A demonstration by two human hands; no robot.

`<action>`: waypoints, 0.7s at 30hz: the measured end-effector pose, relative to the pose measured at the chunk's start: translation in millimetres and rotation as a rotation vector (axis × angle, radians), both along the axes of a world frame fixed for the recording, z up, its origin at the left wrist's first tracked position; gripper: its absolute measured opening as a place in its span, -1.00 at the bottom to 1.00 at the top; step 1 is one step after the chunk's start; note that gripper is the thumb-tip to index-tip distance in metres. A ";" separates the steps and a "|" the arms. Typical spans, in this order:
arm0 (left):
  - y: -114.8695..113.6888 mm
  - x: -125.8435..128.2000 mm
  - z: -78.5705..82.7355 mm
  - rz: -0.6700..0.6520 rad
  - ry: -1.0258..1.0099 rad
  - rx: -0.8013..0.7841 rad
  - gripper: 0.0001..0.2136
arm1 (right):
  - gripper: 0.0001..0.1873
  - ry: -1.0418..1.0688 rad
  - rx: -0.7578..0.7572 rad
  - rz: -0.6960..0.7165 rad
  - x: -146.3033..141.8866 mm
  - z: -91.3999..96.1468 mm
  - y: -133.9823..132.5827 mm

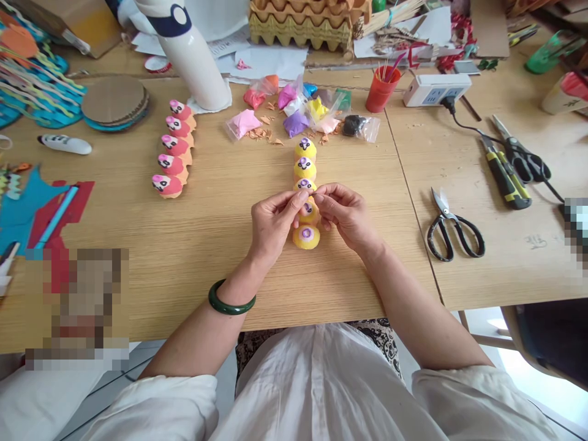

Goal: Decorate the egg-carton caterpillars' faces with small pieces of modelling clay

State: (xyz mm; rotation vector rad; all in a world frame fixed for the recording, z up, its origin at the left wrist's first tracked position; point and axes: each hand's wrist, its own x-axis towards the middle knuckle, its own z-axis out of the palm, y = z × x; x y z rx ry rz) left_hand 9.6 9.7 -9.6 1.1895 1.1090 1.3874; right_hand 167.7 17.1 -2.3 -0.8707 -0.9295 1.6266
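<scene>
My left hand (pixel 274 222) and my right hand (pixel 348 215) meet with fingertips pinched together. Something tiny and dark seems to be between them, too small to make out. Beneath the fingers stands a row of yellow clay-covered egg-carton cups (pixel 305 168), running away from me. The farther cups have purple rings with black eyes and mouths. On the nearest yellow cup (pixel 306 237), a purple ring sits on a pale patch, with no black marks visible. My fingers partly cover the middle cups. A dark green bangle (pixel 232 298) circles my left wrist.
A pink-red cup row (pixel 173 146) stands to the left. Bagged coloured clay (pixel 296 122), including black clay (pixel 353 125), lies beyond the yellow row. Scissors (pixel 452 226), a power strip (pixel 436 90) and a red cup (pixel 383 89) are right; a white bottle (pixel 193 61) stands back left.
</scene>
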 end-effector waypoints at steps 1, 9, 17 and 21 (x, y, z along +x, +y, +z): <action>-0.6 -0.2 -0.3 -0.003 0.016 0.010 -0.74 | -0.49 -0.002 0.009 -0.010 -0.1 -0.7 0.1; -3.4 -0.8 -1.1 -0.001 0.140 0.061 -0.65 | -0.55 -0.089 0.117 -0.096 0.9 -4.5 -0.1; -2.0 -3.5 -0.7 -0.046 0.128 0.021 -0.69 | -0.60 -0.181 0.289 -0.135 2.1 -7.6 0.4; -1.5 -4.8 2.4 -0.082 0.108 0.000 -0.65 | -0.59 -0.203 0.284 -0.110 3.7 -8.7 1.6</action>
